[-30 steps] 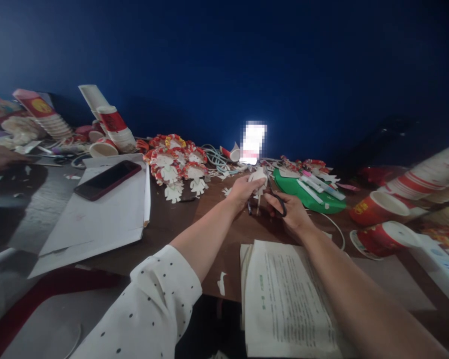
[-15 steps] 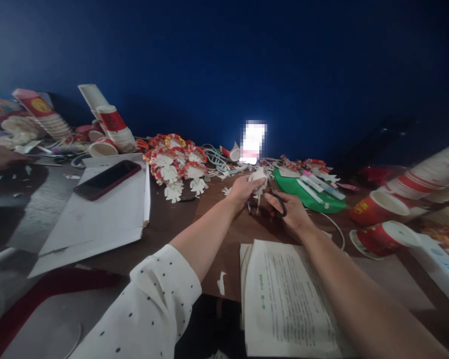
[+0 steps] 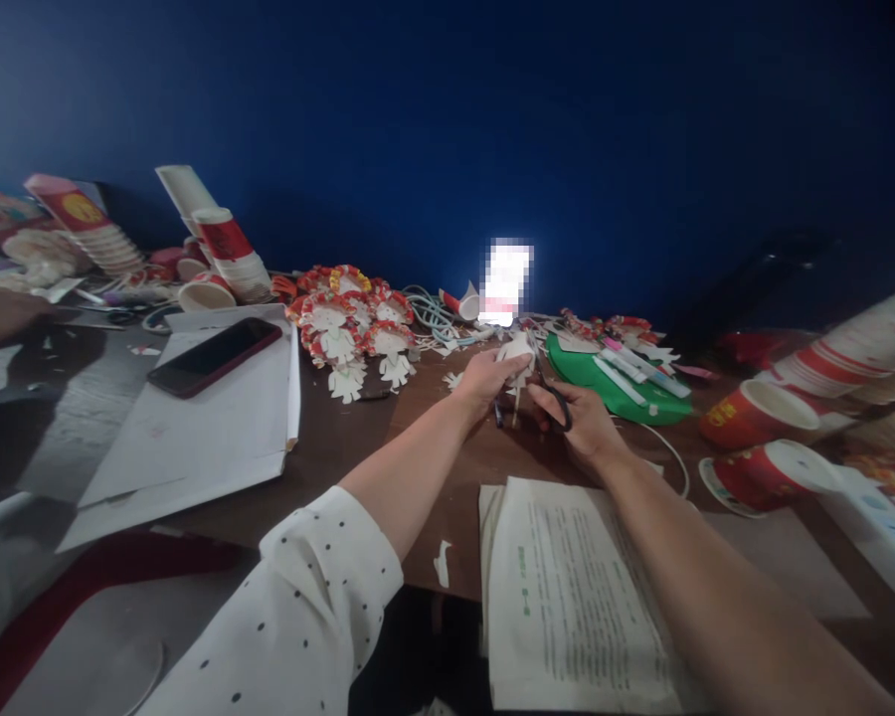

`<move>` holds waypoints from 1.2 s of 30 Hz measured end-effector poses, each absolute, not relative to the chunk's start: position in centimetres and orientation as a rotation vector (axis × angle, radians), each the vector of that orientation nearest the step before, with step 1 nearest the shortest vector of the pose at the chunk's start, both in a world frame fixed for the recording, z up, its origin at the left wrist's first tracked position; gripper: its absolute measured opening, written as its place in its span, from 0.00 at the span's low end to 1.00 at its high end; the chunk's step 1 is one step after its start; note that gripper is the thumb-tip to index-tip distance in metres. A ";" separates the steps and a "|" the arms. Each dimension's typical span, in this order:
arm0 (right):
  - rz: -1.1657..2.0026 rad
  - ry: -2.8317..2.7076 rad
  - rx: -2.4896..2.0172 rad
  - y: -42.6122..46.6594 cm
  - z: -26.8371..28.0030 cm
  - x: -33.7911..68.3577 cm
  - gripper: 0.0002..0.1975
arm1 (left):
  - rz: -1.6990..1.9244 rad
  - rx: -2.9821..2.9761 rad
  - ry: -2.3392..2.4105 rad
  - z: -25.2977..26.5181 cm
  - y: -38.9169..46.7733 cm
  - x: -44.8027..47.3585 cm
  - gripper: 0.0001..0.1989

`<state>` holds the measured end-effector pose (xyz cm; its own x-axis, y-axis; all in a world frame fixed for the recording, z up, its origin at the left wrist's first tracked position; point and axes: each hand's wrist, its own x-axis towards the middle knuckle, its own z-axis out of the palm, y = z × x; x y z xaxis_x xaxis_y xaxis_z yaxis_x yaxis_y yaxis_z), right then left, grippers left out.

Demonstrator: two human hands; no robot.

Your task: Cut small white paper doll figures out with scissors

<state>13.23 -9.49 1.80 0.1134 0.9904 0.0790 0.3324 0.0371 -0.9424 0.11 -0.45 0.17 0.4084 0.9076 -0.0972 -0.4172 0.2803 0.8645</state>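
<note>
My left hand (image 3: pixel 488 383) is closed on a small white paper cutout (image 3: pixel 520 345), thumb on top. Beside it, my right hand (image 3: pixel 583 426) grips black-handled scissors (image 3: pixel 563 406), whose blades point up along the paper's right edge. How far apart the blades are is too small to tell. A dark pen-like thing (image 3: pixel 499 413) and a pale strip show just below the paper. Behind the hands stands a bright phone screen (image 3: pixel 505 283), blurred out. To the left lies a cluster of paper figures (image 3: pixel 350 323) with red and yellow frilled heads.
A green sheet (image 3: pixel 604 383) with several markers (image 3: pixel 645 368) lies right of the scissors. Printed pages (image 3: pixel 574 597) lie in front. Paper cups (image 3: pixel 761 413) stand at right. A dark phone (image 3: pixel 216 358) rests on white board (image 3: pixel 194 438) at left. Another person's hand (image 3: pixel 4 313) is at far left.
My hands stay nearly in place, with the paper and scissors still held. At the far left, the other person's arm has shifted slightly and a dark band shows below the hand.
</note>
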 end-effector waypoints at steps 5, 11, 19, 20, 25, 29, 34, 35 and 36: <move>0.909 -1.347 -1.465 -9.7 1.9 13.1 0.27 | 0.989 0.863 0.688 0.4 -0.6 0.0 0.17; 0.904 -1.374 -1.471 -9.6 2.0 13.1 0.27 | 0.976 0.868 0.679 0.5 -0.8 0.0 0.17; 0.891 -1.367 -1.482 -9.5 2.2 13.1 0.28 | 0.985 0.875 0.672 0.4 -0.7 0.0 0.18; 0.886 -1.368 -1.482 -9.5 2.2 13.0 0.28 | 0.985 0.869 0.674 0.5 -0.7 0.0 0.18; 0.857 -1.379 -1.480 -9.5 2.0 13.0 0.28 | 0.986 0.830 0.662 0.6 -0.8 0.1 0.16; 0.822 -1.404 -1.464 -9.3 1.6 13.2 0.27 | 0.994 0.817 0.647 0.6 -0.8 0.1 0.15; 0.829 -1.391 -1.454 -9.2 1.5 13.1 0.26 | 0.990 0.812 0.639 0.6 -0.7 0.1 0.17; 0.831 -1.386 -1.454 -9.3 1.6 13.1 0.26 | 0.990 0.809 0.638 0.6 -0.8 0.1 0.17; 0.830 -1.380 -1.455 -9.3 1.6 13.1 0.26 | 0.989 0.803 0.637 0.7 -0.8 0.1 0.16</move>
